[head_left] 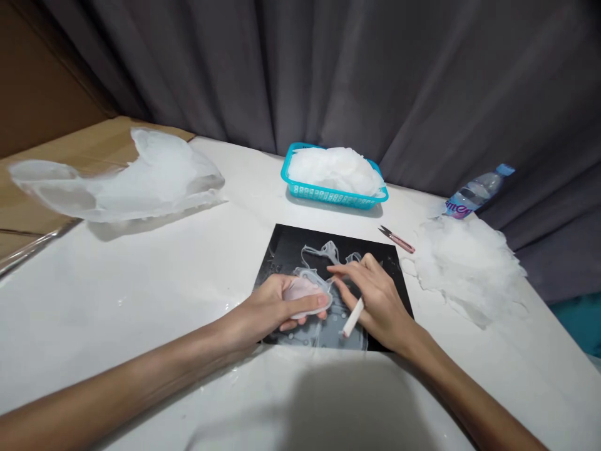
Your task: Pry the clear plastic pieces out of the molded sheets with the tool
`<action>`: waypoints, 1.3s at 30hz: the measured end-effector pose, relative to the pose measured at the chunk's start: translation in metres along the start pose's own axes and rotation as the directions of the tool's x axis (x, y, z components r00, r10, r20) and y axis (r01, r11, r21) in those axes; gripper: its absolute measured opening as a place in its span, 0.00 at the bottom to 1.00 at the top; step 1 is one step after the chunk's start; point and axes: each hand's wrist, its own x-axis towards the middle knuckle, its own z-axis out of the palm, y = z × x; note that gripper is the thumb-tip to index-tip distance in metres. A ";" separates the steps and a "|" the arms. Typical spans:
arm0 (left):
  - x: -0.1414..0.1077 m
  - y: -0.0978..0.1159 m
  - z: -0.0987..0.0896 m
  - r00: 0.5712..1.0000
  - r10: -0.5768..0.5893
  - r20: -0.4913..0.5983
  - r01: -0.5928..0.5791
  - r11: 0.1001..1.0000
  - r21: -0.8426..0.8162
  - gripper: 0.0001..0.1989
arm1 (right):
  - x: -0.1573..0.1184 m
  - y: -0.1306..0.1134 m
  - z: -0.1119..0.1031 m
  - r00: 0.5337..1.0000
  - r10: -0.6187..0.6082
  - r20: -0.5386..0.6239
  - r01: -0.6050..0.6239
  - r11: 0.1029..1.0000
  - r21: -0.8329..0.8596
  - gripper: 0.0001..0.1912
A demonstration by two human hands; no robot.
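Note:
My left hand (277, 304) is closed round a translucent, cup-shaped piece of soft plastic or silicone (303, 289), its thumb pressed on the rim. Close by on the right, my right hand (375, 297) has a white stick-shaped tool (353, 318) tucked in its grip; the tool's other end is hidden. The thumb and index fingertips of that hand are at a thin strip along the piece's edge; whether they pinch it I cannot tell. Both hands are over a black mat (286, 241). Thin clear scraps (328, 250) lie on the mat behind the hands.
A blue basket (334, 195) heaped with white translucent pieces stands at the back. To the right are small pink-handled snips (397, 239), a pile of translucent sheets (469, 263) and a tilted water bottle (476, 193). A large filled plastic bag (141, 181) lies at left.

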 end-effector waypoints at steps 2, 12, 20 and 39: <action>0.000 0.002 -0.001 0.997 -0.052 0.062 0.052 0.999 0.005 0.22 | 0.002 0.004 0.002 0.999 -0.002 -0.040 -0.002 0.994 -0.109 0.13; 0.007 -0.007 -0.009 0.990 -0.006 0.139 0.003 1.000 0.021 0.25 | 0.006 0.002 -0.021 0.966 0.119 0.228 -0.183 0.941 0.286 0.07; 0.004 -0.007 -0.005 0.993 0.117 0.033 -0.119 0.991 0.058 0.20 | 0.007 0.004 -0.018 0.963 0.149 0.224 -0.216 0.925 0.312 0.05; 0.002 -0.016 -0.001 0.980 0.200 0.027 -0.201 0.969 0.143 0.21 | 0.004 0.007 -0.023 0.946 0.132 0.296 -0.244 0.892 0.381 0.06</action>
